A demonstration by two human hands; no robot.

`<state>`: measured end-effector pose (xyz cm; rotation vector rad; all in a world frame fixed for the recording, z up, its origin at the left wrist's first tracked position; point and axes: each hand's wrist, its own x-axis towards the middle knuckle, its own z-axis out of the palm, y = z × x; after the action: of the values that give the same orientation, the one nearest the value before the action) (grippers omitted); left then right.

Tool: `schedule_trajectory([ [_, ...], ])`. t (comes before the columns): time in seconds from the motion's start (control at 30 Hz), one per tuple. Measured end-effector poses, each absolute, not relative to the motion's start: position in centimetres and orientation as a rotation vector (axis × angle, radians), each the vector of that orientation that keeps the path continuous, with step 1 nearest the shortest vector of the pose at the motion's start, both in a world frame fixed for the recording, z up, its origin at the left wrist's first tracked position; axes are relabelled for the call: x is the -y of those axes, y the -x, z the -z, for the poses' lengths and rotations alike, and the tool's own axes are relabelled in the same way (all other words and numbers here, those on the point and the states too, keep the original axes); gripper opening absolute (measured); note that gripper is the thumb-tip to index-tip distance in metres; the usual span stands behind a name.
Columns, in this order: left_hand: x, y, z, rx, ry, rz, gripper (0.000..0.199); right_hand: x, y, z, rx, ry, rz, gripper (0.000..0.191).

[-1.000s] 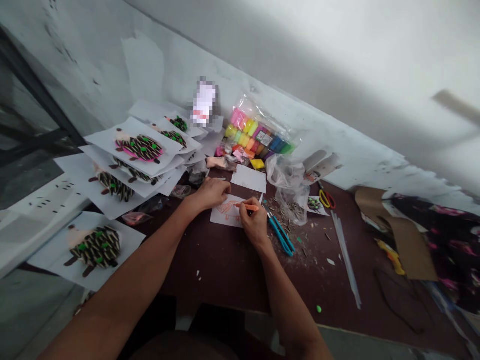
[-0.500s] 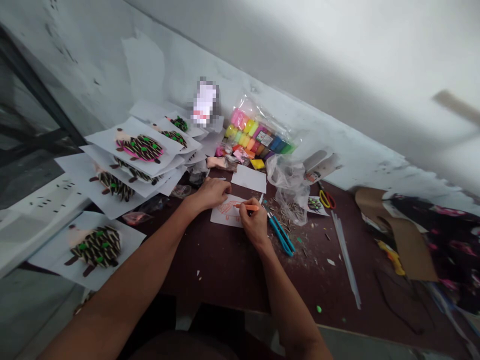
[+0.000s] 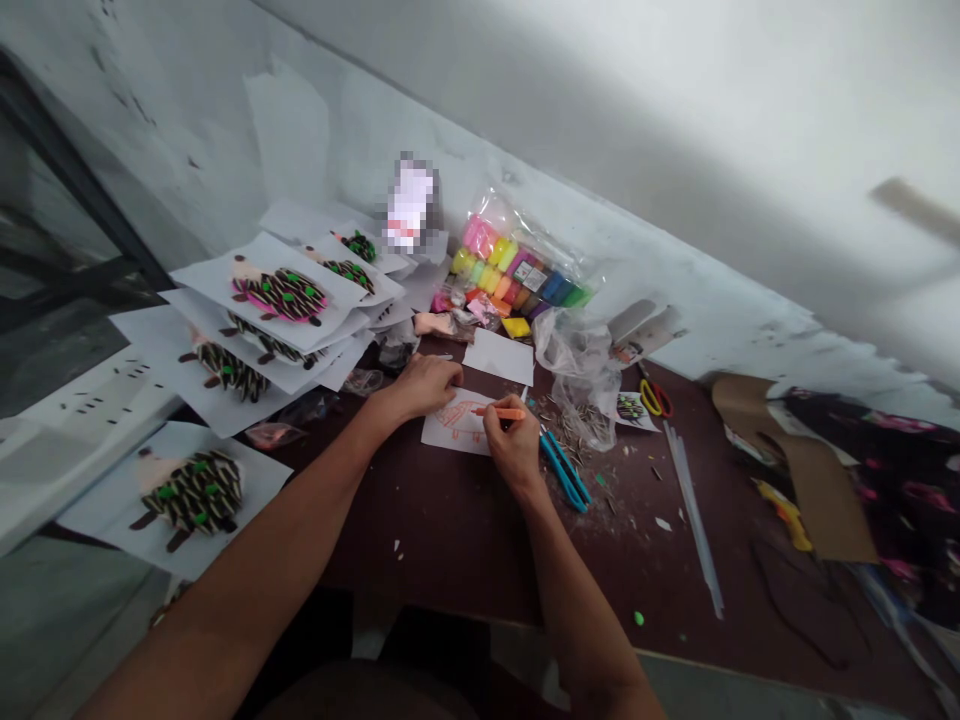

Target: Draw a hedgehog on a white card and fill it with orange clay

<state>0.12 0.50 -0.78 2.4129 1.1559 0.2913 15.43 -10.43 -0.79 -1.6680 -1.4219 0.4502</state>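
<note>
Your right hand is closed in a pinch around a slim orange marker, its long axis running roughly sideways across the small white paper sheet with an orange line drawing. The tip points left, into the drawing; whether it touches, you can't tell from here. The sheet lies flat on the dark red-brown tabletop, mostly left of that pinch. Your left hand rests, fingers curled, at the sheet's upper-left edge; whether it grips anything is unclear.
</note>
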Motion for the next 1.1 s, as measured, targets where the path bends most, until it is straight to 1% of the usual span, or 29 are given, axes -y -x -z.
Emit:
schedule_trajectory([
  [0.37, -0.57, -0.05, 1.02, -1.148, -2.412, -0.307, 0.023, 10.56, -15.16, 0.84, 1.503, 1.702, -0.463, 0.02],
  [1.1, -0.41, -0.06, 0.61, -1.159, -2.398, -0.265, 0.023, 10.5, -15.18, 0.74, 1.468, 1.736, -0.448, 0.02],
])
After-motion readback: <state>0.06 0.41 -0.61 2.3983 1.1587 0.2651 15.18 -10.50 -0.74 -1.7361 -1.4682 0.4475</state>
